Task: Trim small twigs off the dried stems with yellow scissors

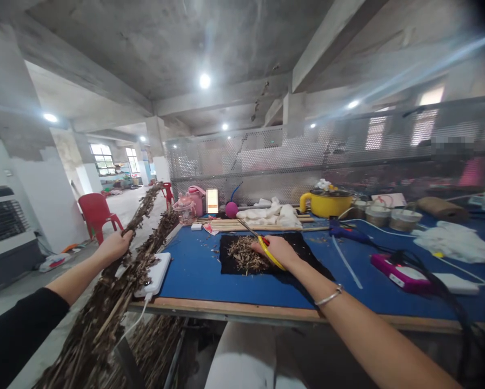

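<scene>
My left hand (113,246) is closed round a long bundle of dry brown stalks (116,286) that leans against the left edge of the blue table (193,273). My right hand (280,249) rests on the table and grips scissors with yellow handles (266,248), their blades pointing up and away. Just left of that hand lies a heap of cut dry bits (246,259) on a black cloth (303,251).
A white power bank (157,273) with a cable sits at the table's left corner. Farther back stand a yellow pot (327,204), a pink flask (197,199), wooden sticks (258,227), white cloths (272,213) and small tubs (388,216). A pink device (396,270) lies right. A red chair (97,213) stands left.
</scene>
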The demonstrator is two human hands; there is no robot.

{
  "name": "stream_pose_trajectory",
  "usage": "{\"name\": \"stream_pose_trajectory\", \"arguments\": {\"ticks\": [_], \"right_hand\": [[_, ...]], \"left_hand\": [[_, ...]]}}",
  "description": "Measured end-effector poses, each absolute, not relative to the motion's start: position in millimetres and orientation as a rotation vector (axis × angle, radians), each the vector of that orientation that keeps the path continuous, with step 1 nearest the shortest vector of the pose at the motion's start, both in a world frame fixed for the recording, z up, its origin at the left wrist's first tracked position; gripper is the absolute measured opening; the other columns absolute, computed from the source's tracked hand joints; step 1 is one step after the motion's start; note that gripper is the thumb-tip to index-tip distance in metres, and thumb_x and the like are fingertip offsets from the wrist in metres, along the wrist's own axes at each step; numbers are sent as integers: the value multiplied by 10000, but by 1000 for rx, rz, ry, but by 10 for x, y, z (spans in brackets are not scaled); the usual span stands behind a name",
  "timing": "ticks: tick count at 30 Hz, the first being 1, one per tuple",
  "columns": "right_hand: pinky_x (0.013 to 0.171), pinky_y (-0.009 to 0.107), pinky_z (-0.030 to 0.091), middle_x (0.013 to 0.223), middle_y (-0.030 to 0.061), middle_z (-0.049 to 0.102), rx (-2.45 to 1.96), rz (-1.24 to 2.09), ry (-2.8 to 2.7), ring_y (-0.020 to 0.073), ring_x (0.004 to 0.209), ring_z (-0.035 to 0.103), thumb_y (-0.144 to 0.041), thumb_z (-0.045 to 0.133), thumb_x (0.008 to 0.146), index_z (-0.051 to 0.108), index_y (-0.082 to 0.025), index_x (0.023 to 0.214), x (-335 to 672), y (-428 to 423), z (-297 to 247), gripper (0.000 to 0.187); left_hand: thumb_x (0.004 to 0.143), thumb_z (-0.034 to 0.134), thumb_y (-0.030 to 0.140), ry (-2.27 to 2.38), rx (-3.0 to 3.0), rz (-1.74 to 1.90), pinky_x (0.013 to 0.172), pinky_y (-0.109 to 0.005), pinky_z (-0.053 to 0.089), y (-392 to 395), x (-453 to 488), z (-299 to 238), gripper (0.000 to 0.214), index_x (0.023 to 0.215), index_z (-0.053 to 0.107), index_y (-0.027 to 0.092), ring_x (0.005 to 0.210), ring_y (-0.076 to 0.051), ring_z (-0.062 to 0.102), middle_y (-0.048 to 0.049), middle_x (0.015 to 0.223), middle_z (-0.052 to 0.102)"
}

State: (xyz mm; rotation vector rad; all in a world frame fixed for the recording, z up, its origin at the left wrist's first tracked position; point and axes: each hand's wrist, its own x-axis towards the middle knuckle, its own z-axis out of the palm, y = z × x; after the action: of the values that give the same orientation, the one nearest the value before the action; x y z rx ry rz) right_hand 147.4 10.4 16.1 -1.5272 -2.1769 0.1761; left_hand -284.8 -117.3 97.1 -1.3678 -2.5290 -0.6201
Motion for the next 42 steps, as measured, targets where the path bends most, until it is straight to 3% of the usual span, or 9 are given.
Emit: {"name": "stream_pose_trajectory", "arguments": {"ticks": [3, 6, 11, 15, 20, 26, 32, 36, 42], "right_hand": [[517, 237, 321, 626, 46, 586, -1417, 221, -2244, 164, 585, 518, -710, 403, 660, 579, -168, 657, 1425, 48, 346, 570], [511, 243, 340, 549, 26, 527, -1312, 360, -2326, 143, 540, 477, -739, 309, 680, 546, -160, 586, 1435, -67, 570, 632], [461, 272, 373, 545, 27, 502, -1337, 1110, -2334, 104, 443, 404, -778, 196, 672, 525, -173, 604, 1554, -270, 918, 692], [540, 316, 435, 573, 61, 545, -1317, 1484, -2318, 154, 543, 511, -795, 227, 649, 529, -173, 579, 1549, -300, 1050, 695], [611, 344, 465, 628, 97, 585, -1388, 1725, -2375, 212, 674, 577, -824, 179, 617, 518, -176, 537, 1358, -309, 1113, 736], [634, 430, 464, 665, 117, 597, -1667, 1533, -2369, 265, 737, 585, -853, 154, 564, 578, -167, 665, 1243, -322, 1139, 813], [558, 433, 455, 445, 53, 475, -1811, 1520, -2277, 245, 557, 570, -874, 146, 518, 506, -200, 495, 1234, -276, 981, 764], [527, 403, 445, 368, 26, 400, -1758, 1160, -2362, 235, 518, 553, -876, 117, 526, 506, -198, 485, 1239, -353, 879, 783], [696, 342, 430, 602, 89, 585, -1574, 553, -2507, 256, 741, 583, -766, 146, 696, 628, -171, 625, 1256, -467, 785, 769]], "left_hand": [[728, 413, 503, -2472, -1496, -601, 638, -246, 410, -1204, -2623, 1066, 494, 990, 536, 102, 776, -231, 584, -94, 830, 627], [704, 449, 461, -2423, -1629, -618, 658, -253, 419, -1189, -2361, 1158, 441, 985, 550, 136, 771, -223, 591, -67, 834, 637], [712, 465, 374, -2309, -1823, -676, 709, -253, 422, -1116, -1868, 1181, 394, 1026, 545, 150, 842, -216, 585, -61, 923, 637], [714, 483, 334, -2239, -2008, -691, 773, -272, 407, -1066, -1541, 1046, 384, 1037, 549, 137, 916, -228, 564, -92, 979, 626], [715, 490, 273, -2058, -2274, -769, 795, -275, 401, -1055, -1210, 845, 339, 1025, 568, 160, 927, -225, 563, -86, 979, 629], [690, 508, 196, -2090, -2396, -824, 812, -286, 390, -1067, -892, 687, 314, 995, 580, 173, 950, -241, 556, -97, 952, 635], [705, 456, 139, -1917, -2491, -804, 796, -274, 392, -1051, -732, 531, 340, 1022, 571, 179, 948, -228, 561, -96, 999, 626], [706, 436, 121, -1871, -2539, -826, 773, -262, 397, -1041, -697, 470, 347, 1021, 572, 179, 919, -216, 570, -86, 984, 632], [705, 451, 113, -1931, -2522, -769, 807, -275, 390, -1031, -661, 459, 333, 1004, 581, 179, 963, -226, 552, -98, 987, 626]]}}
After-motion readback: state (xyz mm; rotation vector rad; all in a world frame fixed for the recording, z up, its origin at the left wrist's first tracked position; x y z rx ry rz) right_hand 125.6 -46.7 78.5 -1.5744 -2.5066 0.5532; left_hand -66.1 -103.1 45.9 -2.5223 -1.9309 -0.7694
